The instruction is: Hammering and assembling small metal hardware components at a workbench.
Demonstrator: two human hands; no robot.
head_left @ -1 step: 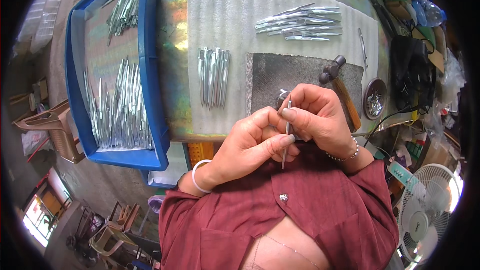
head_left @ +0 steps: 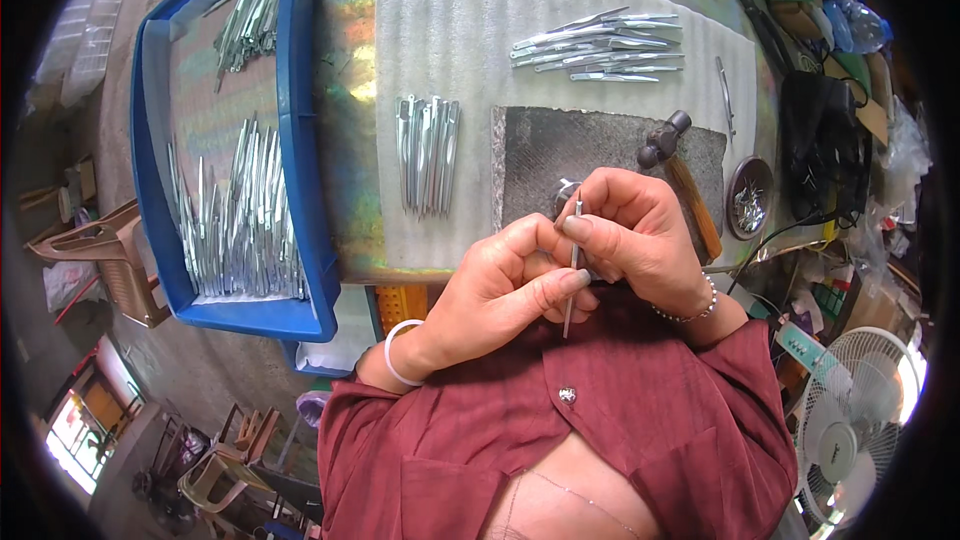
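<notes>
A slim, pointed metal piece [head_left: 569, 316] stands nearly upright in front of my chest, pinched in both hands. My left hand [head_left: 505, 275] closes thumb and fingers on its lower part. Higher up, my right hand [head_left: 637, 240] pinches it near the top end between thumb and fingers. Curled fingers hide part of its middle. Just beyond the hands lies a dark, rough-topped slab [head_left: 560, 140], with a ball-peen hammer [head_left: 690, 190] resting on its right side. A small shiny part [head_left: 568, 185] on the slab shows behind my fingers, mostly hidden.
Left of a white foam sheet [head_left: 440, 30] stands a blue tray [head_left: 290, 70] of similar metal pieces. The sheet bears an upright row [head_left: 428, 155] and a loose pile [head_left: 600, 45] of them. A round dish [head_left: 750, 198] holds small metal bits. A fan [head_left: 840, 440] stands lower right.
</notes>
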